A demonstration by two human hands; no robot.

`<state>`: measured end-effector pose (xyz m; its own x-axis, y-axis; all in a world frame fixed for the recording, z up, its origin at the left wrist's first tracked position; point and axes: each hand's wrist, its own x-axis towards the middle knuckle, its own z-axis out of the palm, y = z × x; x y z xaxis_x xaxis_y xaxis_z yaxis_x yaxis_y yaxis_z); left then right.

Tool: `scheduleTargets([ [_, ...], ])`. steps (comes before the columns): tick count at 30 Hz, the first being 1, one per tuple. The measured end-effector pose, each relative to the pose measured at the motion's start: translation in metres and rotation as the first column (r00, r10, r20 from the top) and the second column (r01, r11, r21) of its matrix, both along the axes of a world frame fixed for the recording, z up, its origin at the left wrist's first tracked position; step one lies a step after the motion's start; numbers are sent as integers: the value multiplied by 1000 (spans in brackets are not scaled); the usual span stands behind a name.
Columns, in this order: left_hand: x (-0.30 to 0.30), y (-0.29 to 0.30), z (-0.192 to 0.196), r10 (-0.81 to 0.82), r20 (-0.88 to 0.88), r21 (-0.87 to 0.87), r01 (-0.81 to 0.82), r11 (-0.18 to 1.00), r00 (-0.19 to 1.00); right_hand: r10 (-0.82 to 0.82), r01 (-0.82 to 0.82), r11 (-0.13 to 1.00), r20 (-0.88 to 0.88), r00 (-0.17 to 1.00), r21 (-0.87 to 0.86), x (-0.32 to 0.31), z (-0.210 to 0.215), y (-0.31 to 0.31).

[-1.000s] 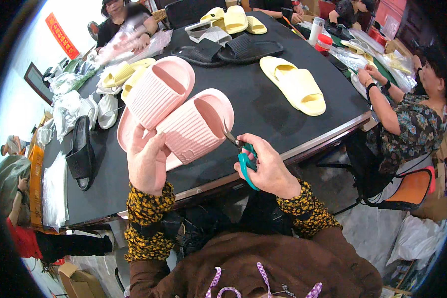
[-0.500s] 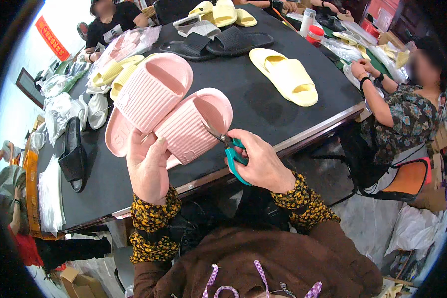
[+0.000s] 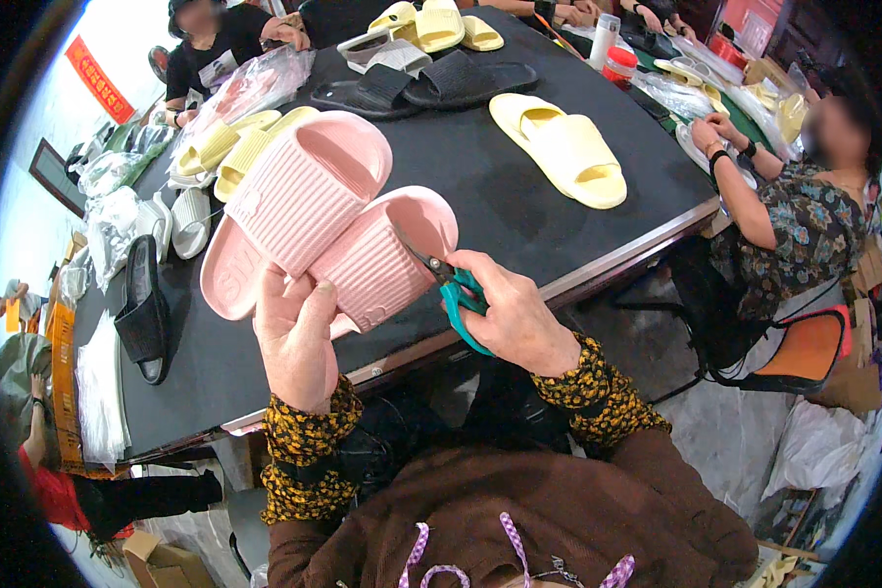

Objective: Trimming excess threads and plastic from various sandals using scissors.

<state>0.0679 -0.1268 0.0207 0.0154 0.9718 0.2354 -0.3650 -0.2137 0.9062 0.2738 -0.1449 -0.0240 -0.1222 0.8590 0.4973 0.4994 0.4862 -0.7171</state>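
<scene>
Held from below in the left hand (image 3: 296, 353): the pink pair (image 3: 309, 216), tilted over the black tabletop (image 3: 461, 147), with thumb in front near the gap between both slippers, other fingers partly hidden behind. At the right side of the pink pair: scissors (image 3: 450, 297) with teal handles, gripped in the right hand (image 3: 519, 318), with blades pointing to the opening of the lower slipper (image 3: 372, 269). Not possible to tell about contact of the tips with it, nor exactly about the spread of the blades.

By look, probably light for its size, of soft foam or rubber: likely to bend at the sole, to give a little at the strap, then to spring back. Not fragile against a fall, but probably easy to nick with a blade. Ribs on the straps, so good friction expected there; perhaps more slippery on the smooth inside. Better to take hold across both inner strap edges, or by the thick sole; better not to squeeze hard, because of twisting, and not to put fingers at the opening beside the blades.

Left of the pink pair: a black slipper (image 3: 142, 318). Beyond the pink pair, to the right: yellow slippers (image 3: 573, 147). Farther beyond the pink pair: a black pair (image 3: 461, 76), then a grey pair (image 3: 399, 57).
</scene>
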Motion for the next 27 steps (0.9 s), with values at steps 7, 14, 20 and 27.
scheduleTargets([
  [7,5,-1,-9,-26,-4,-10,26,1000,1000,-20,27,996,-81,996,83,1,3,5],
  [14,8,-7,-13,-10,-53,13,11,1000,999,-71,70,997,48,996,24,-2,14,7],
  [20,8,-7,-19,-31,-142,41,37,998,989,-77,77,997,35,996,5,-5,22,7],
  [27,5,-9,-23,-50,-187,53,61,997,981,-51,51,999,-12,999,9,-4,27,9],
])
